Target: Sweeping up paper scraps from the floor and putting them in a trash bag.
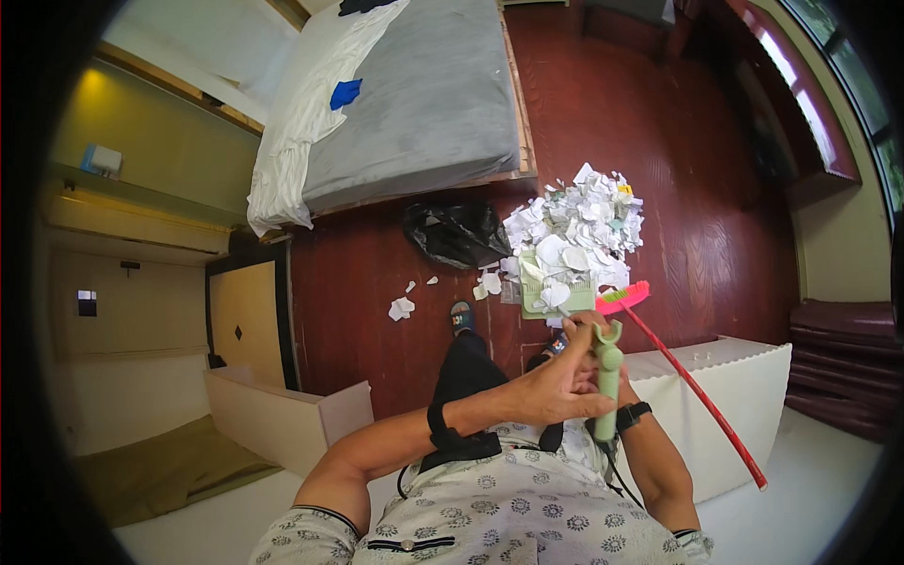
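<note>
Both my hands are at the upright handle of a light green dustpan (586, 299). My left hand (556, 384) is closed at the handle, its thumb lying across the grip. My right hand (628, 394) is closed round it from behind and partly hidden by the handle. White paper scraps (552, 296) lie in the pan, which rests at the near edge of a large heap of torn white paper (582, 224). A broom (621, 298) with a pink head and red stick slants to the right of the dustpan, touched by neither hand.
A black plastic bag (454, 235) lies open-mouthed left of the heap, before a bed with a grey mattress (428, 104). Loose paper pieces (402, 308) lie on the red wooden floor (348, 344). White low furniture (730, 377) stands close on my right, a panel (282, 405) on my left.
</note>
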The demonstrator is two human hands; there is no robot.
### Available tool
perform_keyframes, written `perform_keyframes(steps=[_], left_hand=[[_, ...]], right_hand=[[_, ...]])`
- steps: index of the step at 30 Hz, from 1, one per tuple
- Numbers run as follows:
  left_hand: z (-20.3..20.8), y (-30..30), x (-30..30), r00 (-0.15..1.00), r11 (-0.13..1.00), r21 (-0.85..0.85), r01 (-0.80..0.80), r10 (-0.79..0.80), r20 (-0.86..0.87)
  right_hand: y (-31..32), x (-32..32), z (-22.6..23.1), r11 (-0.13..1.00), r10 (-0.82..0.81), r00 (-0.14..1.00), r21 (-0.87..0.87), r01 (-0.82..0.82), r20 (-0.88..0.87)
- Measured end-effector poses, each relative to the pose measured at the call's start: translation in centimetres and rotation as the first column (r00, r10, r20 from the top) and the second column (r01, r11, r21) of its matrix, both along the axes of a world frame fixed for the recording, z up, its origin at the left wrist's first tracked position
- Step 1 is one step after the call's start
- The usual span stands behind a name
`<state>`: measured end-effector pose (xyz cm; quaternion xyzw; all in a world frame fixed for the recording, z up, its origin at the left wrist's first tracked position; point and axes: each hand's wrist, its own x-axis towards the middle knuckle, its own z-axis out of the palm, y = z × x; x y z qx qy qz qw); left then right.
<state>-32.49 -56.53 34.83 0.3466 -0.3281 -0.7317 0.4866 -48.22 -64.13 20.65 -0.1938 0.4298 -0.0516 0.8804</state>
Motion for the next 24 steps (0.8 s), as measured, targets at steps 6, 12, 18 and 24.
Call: perform_keyframes(steps=[6, 12, 18, 24], left_hand=[[-0.4, 1.2, 8.3, 0.962, 0.964, -0.025, 0.265, -0.262, 0.077], [-10.3, 1.8, 24.5, 0.989, 0.978, 0.198, 0.062, -0.087, 0.119], [-27.6, 4.6, 42.9, 0.48, 0.922, 0.19, -0.337, -0.005, 0.877], [-39.7, 4.8, 54.3, 0.087, 0.866, 0.34, -0.366, -0.332, 0.939]], right_hand=[[1.9, 5.9, 2.8, 0.405, 0.036, 0.987, -0.9, -0.159, -0.158], [4.2, 12.0, 0.0, 0.107, -0.038, 0.934, -0.93, -0.35, -0.356], [7.3, 19.2, 2.2, 0.278, -0.054, 0.894, -0.867, -0.414, -0.445], [6.6, 23.8, 0.2, 0.382, 0.072, 0.824, -0.747, -0.543, -0.562]])
